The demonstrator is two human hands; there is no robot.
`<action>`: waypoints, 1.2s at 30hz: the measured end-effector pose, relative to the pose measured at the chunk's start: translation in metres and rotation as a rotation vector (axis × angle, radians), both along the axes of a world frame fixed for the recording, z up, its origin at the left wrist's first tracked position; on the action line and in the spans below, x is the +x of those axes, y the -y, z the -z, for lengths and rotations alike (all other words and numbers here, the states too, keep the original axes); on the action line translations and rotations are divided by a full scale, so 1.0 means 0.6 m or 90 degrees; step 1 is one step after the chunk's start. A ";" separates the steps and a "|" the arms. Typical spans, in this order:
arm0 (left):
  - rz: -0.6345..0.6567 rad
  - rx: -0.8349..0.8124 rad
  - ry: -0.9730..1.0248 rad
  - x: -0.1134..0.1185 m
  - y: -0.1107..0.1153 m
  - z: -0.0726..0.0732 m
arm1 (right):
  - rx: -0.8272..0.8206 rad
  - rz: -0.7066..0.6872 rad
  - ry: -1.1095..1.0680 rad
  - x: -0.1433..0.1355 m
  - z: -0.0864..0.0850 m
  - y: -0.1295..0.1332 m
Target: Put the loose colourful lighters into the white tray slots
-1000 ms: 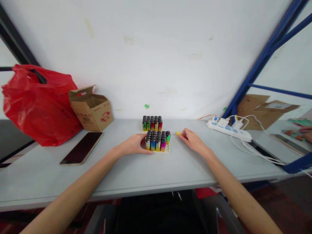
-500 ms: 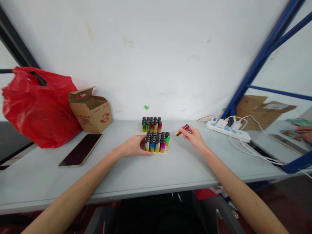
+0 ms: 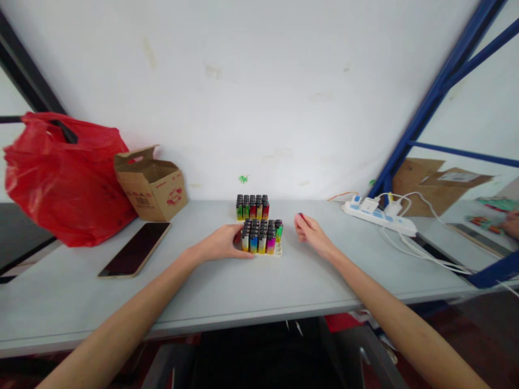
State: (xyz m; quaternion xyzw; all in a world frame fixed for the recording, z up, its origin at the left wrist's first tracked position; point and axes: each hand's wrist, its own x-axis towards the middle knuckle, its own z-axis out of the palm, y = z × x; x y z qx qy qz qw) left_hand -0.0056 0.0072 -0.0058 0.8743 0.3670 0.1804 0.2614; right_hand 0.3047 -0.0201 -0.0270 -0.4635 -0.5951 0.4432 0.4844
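Observation:
Several lighters (image 3: 258,243) with black tops and coloured bodies stand upright in rows in a white tray (image 3: 278,252). My left hand (image 3: 221,243) is closed round the tray's left end, thumb along the front and fingers behind. Bare slots show at the tray's front right corner. Just right of the tray, apart from it, my right hand (image 3: 312,236) is closed on a lighter (image 3: 300,215). Only its dark red end shows above the fist; the fingers hide the rest. Behind the tray stands a second group of upright lighters (image 3: 252,209), untouched.
On the left are a phone (image 3: 135,249), an open carton (image 3: 156,189) and a red plastic bag (image 3: 68,178). To the right lie a power strip (image 3: 379,217) with white cables and a blue metal frame (image 3: 424,119). Another person's hand (image 3: 511,222) shows at the far right.
My right hand has moved slightly left and down, nearer the tray. The lighter in it has turned from slanting sideways to mostly hidden in the fist. My left hand has stayed put.

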 end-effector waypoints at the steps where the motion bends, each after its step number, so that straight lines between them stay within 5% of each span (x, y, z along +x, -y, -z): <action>1: 0.002 -0.001 0.003 0.000 -0.001 0.001 | 0.010 0.026 0.033 0.001 0.002 0.000; 11: -0.005 -0.002 0.008 -0.003 -0.006 0.005 | 0.133 0.167 0.187 0.007 0.017 -0.003; 19: -0.005 0.002 0.010 0.001 0.002 -0.003 | 0.154 0.053 0.222 -0.006 0.000 0.016; 23: 0.003 0.006 0.001 0.001 0.001 -0.002 | 0.259 0.083 0.329 -0.005 -0.005 0.017; 36: 0.008 -0.011 0.015 0.000 0.003 0.002 | 0.258 -0.003 0.406 -0.015 0.009 0.012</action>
